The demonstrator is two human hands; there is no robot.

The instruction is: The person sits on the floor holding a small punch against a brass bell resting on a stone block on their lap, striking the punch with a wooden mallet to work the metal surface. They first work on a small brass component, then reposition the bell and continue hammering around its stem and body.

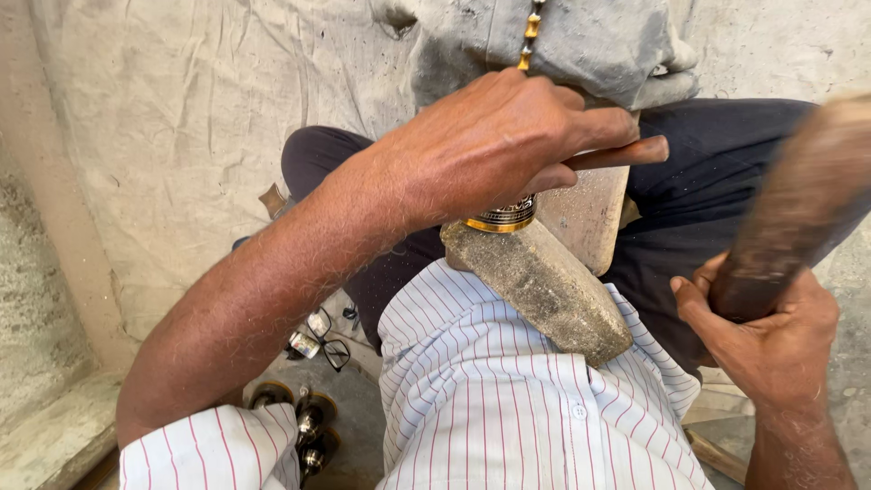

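Note:
My left hand is closed over a black and gold patterned metal ring piece and presses it onto a thick, rough wooden block that leans against my striped shirt. A thin brown rod sticks out past its fingers. My right hand grips the lower end of a heavy dark wooden mallet, which is raised and blurred at the right.
A grey cloth bundle with a string of gold beads lies ahead on my dark trousers. Eyeglasses and several small brass pieces lie on the floor at lower left. A pale sheet covers the ground.

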